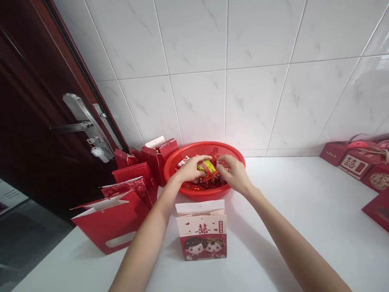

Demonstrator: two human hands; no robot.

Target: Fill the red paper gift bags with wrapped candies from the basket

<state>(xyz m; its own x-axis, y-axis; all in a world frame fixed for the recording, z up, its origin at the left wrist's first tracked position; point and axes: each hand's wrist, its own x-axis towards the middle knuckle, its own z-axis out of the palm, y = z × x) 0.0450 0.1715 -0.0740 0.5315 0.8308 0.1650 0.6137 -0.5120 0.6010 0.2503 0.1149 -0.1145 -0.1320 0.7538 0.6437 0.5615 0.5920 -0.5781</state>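
Both my hands reach into a red plastic basket (208, 193) of wrapped sweets. My left hand (191, 169) has its thumb and fingers closed around a yellow-green snack packet (207, 167). At the basket's right side, my right hand (235, 174) has bent fingers among red-wrapped pieces; what lies between its fingertips is too small to make out. In front of the basket stands an upright gift box (203, 231), white above and red below, with two cartoon figures. The box's top flaps are open.
Red gift boxes and bags (109, 219) stand at the left of the white table (273, 259). More closed red boxes (356, 162) sit at the far right. Behind the table is a tiled wall (199, 108); a dark door (30, 102) is on the left.
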